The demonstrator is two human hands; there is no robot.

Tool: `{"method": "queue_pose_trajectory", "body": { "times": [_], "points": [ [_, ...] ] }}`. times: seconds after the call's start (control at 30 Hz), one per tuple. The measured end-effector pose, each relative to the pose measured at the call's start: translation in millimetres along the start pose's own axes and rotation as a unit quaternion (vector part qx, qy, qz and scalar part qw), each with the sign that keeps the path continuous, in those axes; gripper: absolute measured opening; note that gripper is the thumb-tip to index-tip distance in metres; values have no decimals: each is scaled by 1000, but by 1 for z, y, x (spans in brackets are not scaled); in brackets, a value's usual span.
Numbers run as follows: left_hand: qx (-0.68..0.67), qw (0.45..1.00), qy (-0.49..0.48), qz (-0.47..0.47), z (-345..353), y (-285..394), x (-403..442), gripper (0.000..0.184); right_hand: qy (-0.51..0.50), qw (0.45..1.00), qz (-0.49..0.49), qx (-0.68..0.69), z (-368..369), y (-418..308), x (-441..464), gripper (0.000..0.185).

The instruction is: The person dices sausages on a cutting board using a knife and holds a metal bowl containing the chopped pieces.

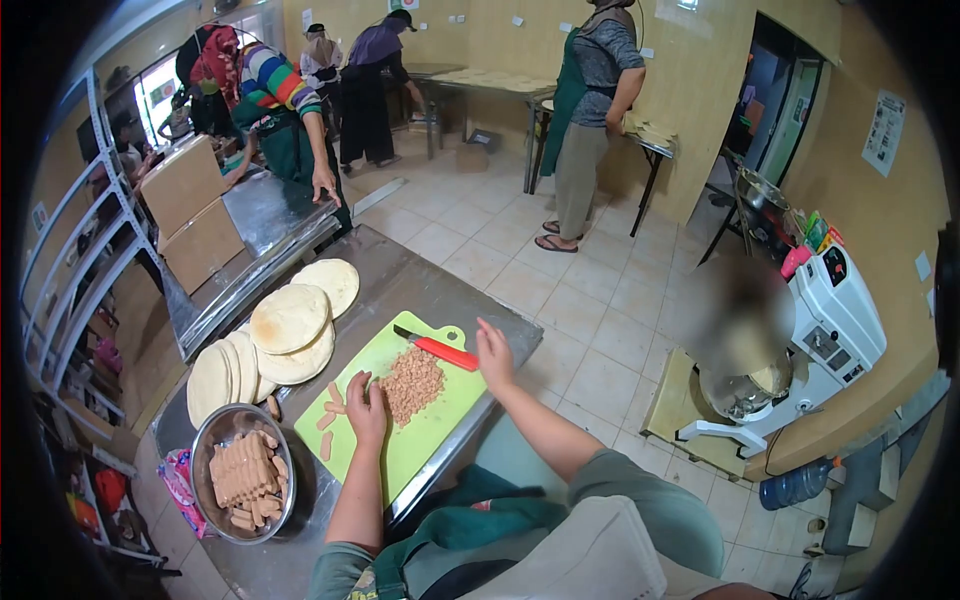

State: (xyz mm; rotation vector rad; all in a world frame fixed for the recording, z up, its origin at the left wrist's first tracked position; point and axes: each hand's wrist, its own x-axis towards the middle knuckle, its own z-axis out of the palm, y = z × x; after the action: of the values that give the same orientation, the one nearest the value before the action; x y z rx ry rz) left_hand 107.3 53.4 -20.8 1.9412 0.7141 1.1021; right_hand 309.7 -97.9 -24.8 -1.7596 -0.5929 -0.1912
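A light-green cutting board (392, 458) lies at an angle on the metal table in front of me. A heap of finely chopped sausage (413, 386) sits in its middle. Just left of the heap is my left hand (367, 408), fingers apart and holding nothing. Several sausage pieces (326, 446) lie on the board's left side. Along the far edge rests a knife with a red handle (447, 353) and a dark blade. My right hand (494, 356), open and raised, is beside the handle end; whether it touches the handle I cannot tell.
A steel bowl (203, 505) of sausages stands left of the board, beside a pink package (178, 485). Round flatbreads (290, 318) are stacked behind it. Cardboard boxes (202, 245) and a person in stripes (280, 90) are beyond. A white mixer (840, 310) stands right.
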Motion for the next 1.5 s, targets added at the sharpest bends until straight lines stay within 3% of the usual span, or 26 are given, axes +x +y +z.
{"method": "queue_pose_trajectory", "body": {
  "times": [0.03,0.1,0.2,0.27,0.37,0.53,0.6,0.67,0.77,0.87,1.07,1.23,1.33,1.43,1.47,1.5],
  "points": [
    [4,1000,-2,-1,-1,0,0,25,1,1000,-2,0,-3,3,4,34],
    [8,1000,-7,4,-1,-5,2,23,-27,950,177,254,-15,8,13,34],
    [-5,1000,-10,2,1,-8,1,21,0,932,257,256,-61,-7,38,34],
    [-23,1000,-16,1,1,-8,2,21,28,959,219,175,-97,29,69,34],
    [-51,998,-13,-42,0,-4,1,21,123,990,70,12,-182,80,123,36],
    [-90,995,-29,-38,1,-12,2,23,238,951,22,-198,-374,83,187,53],
    [-81,996,-20,-41,1,-10,1,23,282,881,79,-373,-451,78,202,63],
    [-89,995,-26,-40,1,-15,2,23,249,877,261,-317,-474,-14,181,69],
    [-92,994,-18,-47,2,-19,3,23,265,839,327,-345,-499,-71,174,73],
    [-89,995,-17,-46,3,-23,3,23,243,770,373,-458,-540,-61,185,74],
    [-71,997,-13,-36,2,-23,3,24,263,731,400,-487,-563,-76,171,75],
    [-39,998,-25,-30,0,-22,2,27,272,721,410,-488,-539,-91,162,72],
    [-60,997,-27,-51,0,-20,4,29,238,715,346,-559,-502,-66,155,59],
    [-88,994,2,-61,2,-11,4,29,83,769,210,-598,-423,2,116,62],
    [-97,992,13,-76,2,-8,4,30,-13,786,221,-576,-390,22,95,60],
    [-96,993,7,-66,2,-9,5,30,-161,765,240,-576,-360,72,80,59]
  ]
}}
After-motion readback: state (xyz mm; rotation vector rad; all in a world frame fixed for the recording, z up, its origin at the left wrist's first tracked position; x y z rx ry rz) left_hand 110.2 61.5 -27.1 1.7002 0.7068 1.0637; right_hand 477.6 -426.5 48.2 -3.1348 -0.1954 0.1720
